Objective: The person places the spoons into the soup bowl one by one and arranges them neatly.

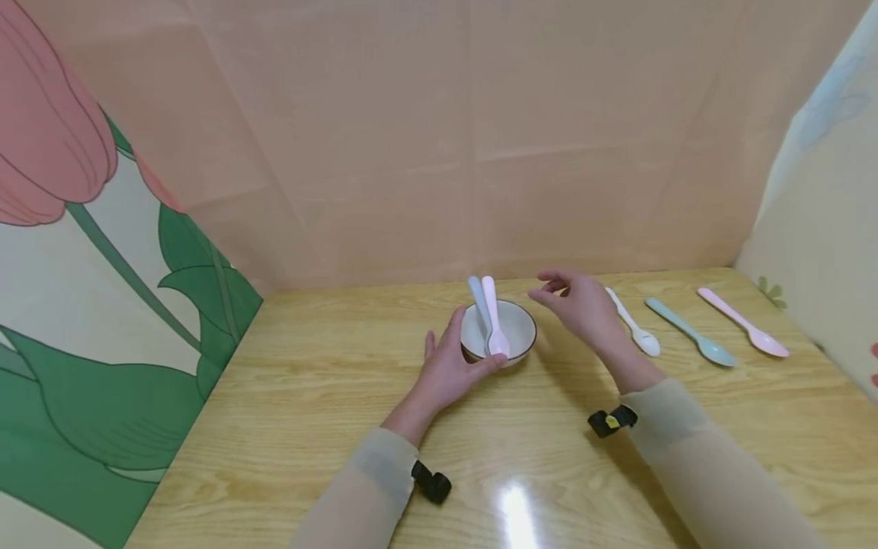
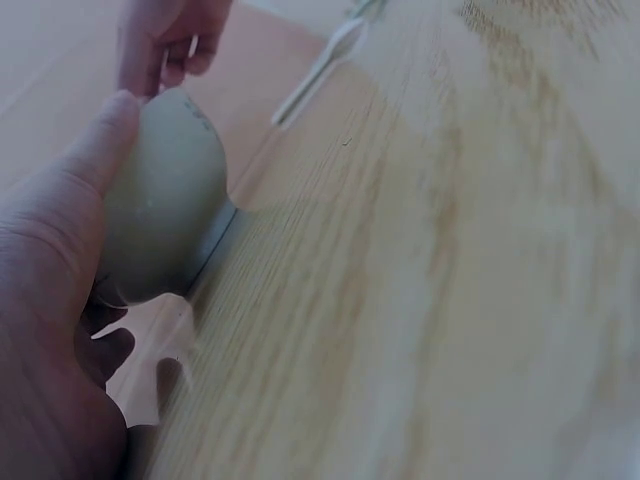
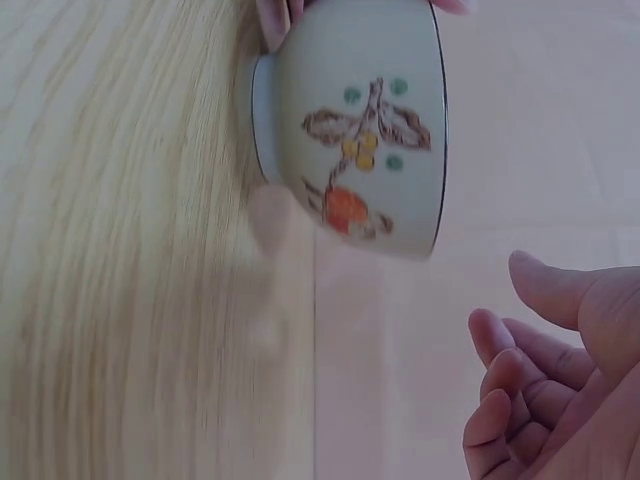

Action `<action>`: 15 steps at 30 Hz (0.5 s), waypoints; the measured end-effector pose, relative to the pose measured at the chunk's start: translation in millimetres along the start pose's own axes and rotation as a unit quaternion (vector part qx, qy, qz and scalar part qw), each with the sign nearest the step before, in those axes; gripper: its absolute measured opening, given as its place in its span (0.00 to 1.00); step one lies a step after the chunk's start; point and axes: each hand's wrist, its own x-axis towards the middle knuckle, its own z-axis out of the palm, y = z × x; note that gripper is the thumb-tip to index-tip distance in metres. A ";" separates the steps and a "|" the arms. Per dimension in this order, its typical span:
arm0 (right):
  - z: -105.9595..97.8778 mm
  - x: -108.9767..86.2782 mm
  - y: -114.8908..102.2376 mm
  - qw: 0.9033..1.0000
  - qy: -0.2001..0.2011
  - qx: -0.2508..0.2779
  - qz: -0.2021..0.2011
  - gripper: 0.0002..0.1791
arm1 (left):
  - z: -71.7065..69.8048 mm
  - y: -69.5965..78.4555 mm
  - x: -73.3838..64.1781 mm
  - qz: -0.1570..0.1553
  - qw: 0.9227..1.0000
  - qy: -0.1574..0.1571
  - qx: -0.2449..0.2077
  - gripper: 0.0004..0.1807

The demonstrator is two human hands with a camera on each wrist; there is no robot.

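A small white bowl (image 1: 520, 326) with a dark rim stands on the wooden table. In the right wrist view the bowl (image 3: 300, 120) shows painted leaves and orange fruit on its side. A grey-blue spoon (image 1: 477, 291) and a light pink spoon (image 1: 492, 316) lean inside it, handles up past the far rim. My left hand (image 1: 446, 374) grips the bowl's left side, thumb at the near rim. To the right of the bowl and slightly higher, my right hand (image 1: 583, 309) is raised with loosely bent fingers, holding nothing.
Right of my right hand, a white spoon (image 1: 638, 332), a teal spoon (image 1: 693, 334) and another pink spoon (image 1: 746, 325) lie in a row on the table (image 1: 329, 381). A peach cloth backdrop (image 1: 384, 152) rises behind the table, and printed panels flank both sides.
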 end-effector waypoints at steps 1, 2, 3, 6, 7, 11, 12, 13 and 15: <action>-1.9 -0.4 2.5 1.000 0.002 -0.001 0.001 0.33 | 0.0 0.1 -0.2 -0.001 1.000 0.000 0.000 0.61; -3.7 -0.8 5.0 1.000 0.004 -0.001 0.002 0.34 | -0.1 0.1 -0.4 -0.002 1.000 0.000 0.000 0.62; -5.3 -1.4 7.0 1.000 0.006 -0.001 0.004 0.35 | -0.3 0.3 -0.6 -0.003 1.000 -0.001 0.000 0.62; -9.4 -2.4 14.8 1.000 0.012 0.002 0.000 0.37 | -0.9 0.5 -1.4 -0.004 1.000 -0.002 -0.002 0.63; -10.6 -2.8 17.1 1.000 0.013 0.004 0.000 0.37 | -1.1 0.5 -1.6 -0.005 1.000 -0.002 -0.003 0.63; -15.6 -4.4 24.9 1.000 0.023 0.013 -0.004 0.37 | -0.9 0.0 -2.1 -0.005 1.000 0.000 -0.005 0.63; -17.2 -5.0 26.7 1.000 0.026 0.014 -0.005 0.36 | -0.7 0.0 -2.0 -0.004 1.000 0.000 -0.006 0.63; -18.7 -5.5 28.2 0.999 0.030 0.013 -0.005 0.36 | -0.5 -0.1 -1.7 -0.004 1.000 0.001 -0.006 0.62; -21.9 -6.2 32.0 0.999 0.036 0.013 -0.007 0.35 | -0.4 0.1 -1.2 -0.002 1.000 0.002 -0.007 0.62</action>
